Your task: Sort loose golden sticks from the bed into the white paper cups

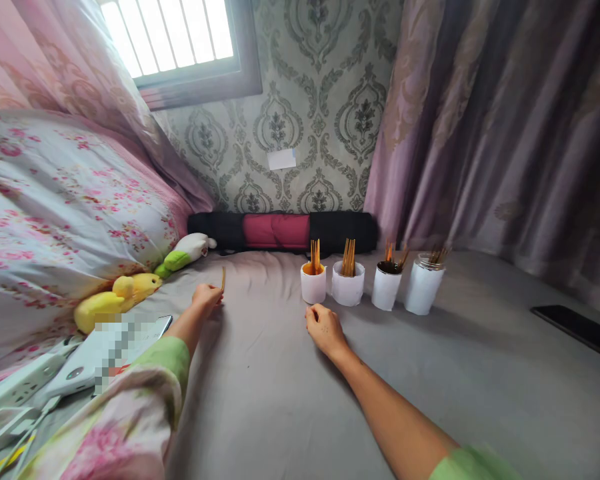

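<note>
My left hand (208,297) is closed around a thin brown stick (223,279), which stands up from the fingers. Over the grey sheet, my right hand (325,329) is curled with its fingers together, just in front of the leftmost white-wrapped cup (313,287); whether anything is in it is hidden. That cup has an orange inside and holds several thin sticks (315,257). To its right stand a second white cup (348,288), a third white-wrapped cup with a dark rim (386,291) and a taller white-wrapped jar (423,290), all upright with sticks in them.
A black and red roll (275,230) lies along the wall. At left are plush toys (117,303), a power strip (17,387) and a white box-like device (77,370) beside floral bedding (80,200). A dark flat object (577,327) lies at far right.
</note>
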Demonstrator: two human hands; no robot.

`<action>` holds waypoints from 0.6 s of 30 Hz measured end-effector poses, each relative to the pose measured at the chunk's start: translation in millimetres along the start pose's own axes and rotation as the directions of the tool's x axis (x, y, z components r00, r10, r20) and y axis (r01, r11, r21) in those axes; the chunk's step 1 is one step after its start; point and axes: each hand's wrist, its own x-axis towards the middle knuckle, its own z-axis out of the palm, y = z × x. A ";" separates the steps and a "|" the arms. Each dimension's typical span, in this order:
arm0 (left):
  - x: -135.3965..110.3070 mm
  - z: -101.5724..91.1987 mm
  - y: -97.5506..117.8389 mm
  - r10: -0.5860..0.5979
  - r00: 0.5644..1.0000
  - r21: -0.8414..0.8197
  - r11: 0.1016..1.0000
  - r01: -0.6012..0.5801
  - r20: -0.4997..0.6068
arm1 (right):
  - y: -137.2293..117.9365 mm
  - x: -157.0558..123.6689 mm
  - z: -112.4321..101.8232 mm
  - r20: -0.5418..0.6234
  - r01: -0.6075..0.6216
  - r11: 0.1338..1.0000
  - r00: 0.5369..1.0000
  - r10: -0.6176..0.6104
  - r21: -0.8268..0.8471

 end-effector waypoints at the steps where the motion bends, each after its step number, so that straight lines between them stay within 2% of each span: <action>1: 1.2 0.1 -0.6 -0.006 1.000 0.011 1.000 0.006 -0.004 | -0.5 -0.4 -0.5 0.001 0.002 1.000 1.000 -0.002 -0.004; 18: 21.6 -4.5 -8.9 -0.018 0.998 0.167 0.986 0.027 -0.056 | -3.7 -2.1 -2.8 0.028 0.033 0.998 0.999 -0.031 -0.051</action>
